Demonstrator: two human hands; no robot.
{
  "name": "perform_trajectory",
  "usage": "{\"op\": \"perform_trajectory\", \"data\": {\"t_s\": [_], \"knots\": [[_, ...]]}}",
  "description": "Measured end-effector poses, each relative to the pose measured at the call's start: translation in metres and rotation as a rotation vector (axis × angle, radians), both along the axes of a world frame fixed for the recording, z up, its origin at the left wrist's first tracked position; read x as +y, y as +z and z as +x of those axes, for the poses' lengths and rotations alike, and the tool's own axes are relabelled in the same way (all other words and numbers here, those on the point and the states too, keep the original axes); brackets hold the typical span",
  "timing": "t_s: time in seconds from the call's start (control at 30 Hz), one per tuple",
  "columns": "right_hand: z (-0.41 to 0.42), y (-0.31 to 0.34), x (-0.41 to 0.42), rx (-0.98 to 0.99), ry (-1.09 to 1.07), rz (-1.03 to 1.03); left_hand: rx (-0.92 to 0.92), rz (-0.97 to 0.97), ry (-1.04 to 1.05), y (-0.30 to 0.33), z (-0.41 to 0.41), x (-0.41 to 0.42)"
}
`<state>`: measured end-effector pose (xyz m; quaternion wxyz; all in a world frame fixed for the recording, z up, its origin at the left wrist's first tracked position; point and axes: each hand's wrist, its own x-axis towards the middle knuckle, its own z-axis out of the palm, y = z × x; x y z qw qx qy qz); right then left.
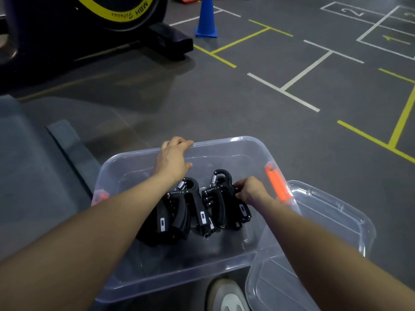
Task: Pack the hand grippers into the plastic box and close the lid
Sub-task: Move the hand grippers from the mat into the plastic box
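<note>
A clear plastic box (226, 142) with orange latches sits on the floor in front of me. Several black hand grippers (190, 207) with metal springs stand in a row inside it. My left hand (173, 158) rests on the box's far rim, fingers curled over the edge. My right hand (251, 190) is inside the box, fingers closed on the rightmost hand gripper (222, 198). The clear lid (325, 232) lies beside the box on the right, partly under my right forearm.
A blue cone (206, 19) stands far ahead. A black exercise machine (101, 30) with a yellow-rimmed wheel is at the upper left. A grey padded bench (33, 176) is to the left. My shoe (226, 297) shows below the box. The floor has painted lines.
</note>
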<state>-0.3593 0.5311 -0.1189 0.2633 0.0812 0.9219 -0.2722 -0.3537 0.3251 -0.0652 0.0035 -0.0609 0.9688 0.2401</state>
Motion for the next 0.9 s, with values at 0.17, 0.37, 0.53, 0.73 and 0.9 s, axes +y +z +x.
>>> {"op": "perform_trajectory", "data": {"t_s": [0.17, 0.37, 0.53, 0.73, 0.9], "knots": [[0.0, 0.004, -0.014, 0.024, -0.047, -0.115, -0.072, -0.009, -0.05, 0.006, 0.001, -0.002], [-0.008, 0.038, -0.042, 0.107, -0.042, -0.187, -0.122, -0.005, -0.056, 0.028, 0.013, -0.012], [-0.002, 0.091, -0.096, 0.191, 0.085, -0.202, -0.128, 0.0, 0.04, 0.06, 0.049, -0.052], [0.04, 0.153, -0.202, 0.281, 0.338, -0.242, -0.089, -0.004, 0.267, 0.112, 0.113, -0.138], [0.102, 0.185, -0.302, 0.301, 0.486, -0.335, -0.067, 0.024, 0.477, 0.139, 0.191, -0.219]]}}
